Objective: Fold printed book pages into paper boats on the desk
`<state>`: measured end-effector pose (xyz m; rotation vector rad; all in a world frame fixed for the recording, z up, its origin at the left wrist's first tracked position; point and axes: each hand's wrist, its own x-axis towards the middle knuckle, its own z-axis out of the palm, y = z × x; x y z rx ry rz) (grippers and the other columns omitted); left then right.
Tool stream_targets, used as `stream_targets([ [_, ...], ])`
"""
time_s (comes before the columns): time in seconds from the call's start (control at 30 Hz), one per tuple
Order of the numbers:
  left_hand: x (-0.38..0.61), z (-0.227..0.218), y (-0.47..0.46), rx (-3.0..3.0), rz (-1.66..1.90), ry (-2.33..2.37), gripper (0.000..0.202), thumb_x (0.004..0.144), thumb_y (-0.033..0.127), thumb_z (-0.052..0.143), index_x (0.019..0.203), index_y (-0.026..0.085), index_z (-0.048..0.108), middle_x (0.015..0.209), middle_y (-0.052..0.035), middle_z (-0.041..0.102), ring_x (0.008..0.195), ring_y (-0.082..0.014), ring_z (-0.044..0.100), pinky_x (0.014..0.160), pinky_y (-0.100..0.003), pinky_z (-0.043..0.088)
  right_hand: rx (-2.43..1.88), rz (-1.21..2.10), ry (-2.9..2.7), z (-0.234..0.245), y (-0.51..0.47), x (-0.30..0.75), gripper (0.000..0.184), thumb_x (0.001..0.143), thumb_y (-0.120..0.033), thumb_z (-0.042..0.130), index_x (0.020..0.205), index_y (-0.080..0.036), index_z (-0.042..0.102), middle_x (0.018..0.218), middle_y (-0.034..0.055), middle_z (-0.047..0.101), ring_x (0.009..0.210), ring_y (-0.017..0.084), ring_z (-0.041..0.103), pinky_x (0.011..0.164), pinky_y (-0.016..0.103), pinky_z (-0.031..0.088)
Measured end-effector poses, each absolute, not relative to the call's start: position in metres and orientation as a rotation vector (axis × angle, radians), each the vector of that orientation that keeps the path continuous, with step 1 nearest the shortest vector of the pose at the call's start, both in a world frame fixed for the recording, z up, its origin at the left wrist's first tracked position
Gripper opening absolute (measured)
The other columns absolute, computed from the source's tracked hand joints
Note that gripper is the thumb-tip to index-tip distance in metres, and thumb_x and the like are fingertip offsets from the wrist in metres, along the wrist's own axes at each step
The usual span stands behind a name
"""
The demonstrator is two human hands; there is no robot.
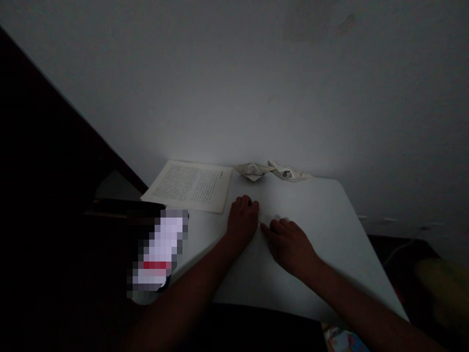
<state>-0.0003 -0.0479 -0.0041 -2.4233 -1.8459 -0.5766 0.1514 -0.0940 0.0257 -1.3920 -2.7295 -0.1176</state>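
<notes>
In dim light, my left hand (243, 218) rests on the white table with its fingers curled over a small piece of printed paper (260, 215). Only a narrow strip of that paper shows; my left hand covers the rest. From the right, my right hand (289, 243) meets the paper's near edge with its index fingertip, its other fingers bent in. Behind the hands, against the wall, sit two folded paper boats, one on the left (252, 170) and one on the right (288, 172). Flat printed pages (188, 186) lie at the back left.
A phone with a lit, pixelated screen (163, 249) lies along the table's left edge, beside my left forearm. The white table (322, 210) backs onto a grey wall (234, 88). A pale cable (399, 249) runs past its right side. Something colourful (344, 340) shows below the front edge.
</notes>
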Motion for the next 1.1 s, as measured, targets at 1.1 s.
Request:
stream_targets([
  [1.1, 0.0, -0.003, -0.044, -2.586, -0.599, -1.698, 0.011, 0.087, 0.028, 0.055, 0.09, 0.017, 0.059, 0.097, -0.0065, 0.056, 0.094, -0.0216, 0.05, 0.08, -0.036, 0.04, -1.431, -0.132, -2.615, 0.012, -0.089, 0.175, 0.039, 0.09, -0.018, 0.045, 0.127, -0.022, 0.056, 0.097, 0.0096, 0.058, 0.084, 0.021, 0.046, 0.073, 0.034, 0.035],
])
